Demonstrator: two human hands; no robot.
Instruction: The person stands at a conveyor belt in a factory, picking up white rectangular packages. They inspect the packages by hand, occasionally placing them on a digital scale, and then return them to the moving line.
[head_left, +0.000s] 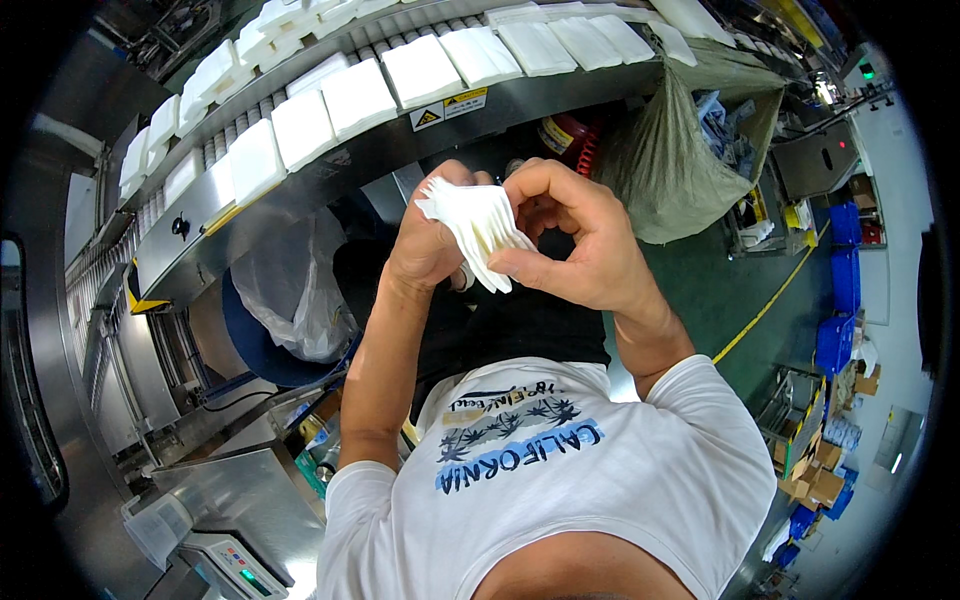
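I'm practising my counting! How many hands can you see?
2: the left hand, at the left side of the fanned white stack, and the right hand, at its right edge.

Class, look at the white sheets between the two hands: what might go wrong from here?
The fanned white sheets might slip apart, since their loose edges splay between the left hand and right hand. White stacks lie along the conveyor's near edge, so a bump might knock one off.

A scale point(232, 566) sits near left; beyond it, a blue bin point(248, 347) and clear bag point(310, 310); far right, a green sack point(665, 160).
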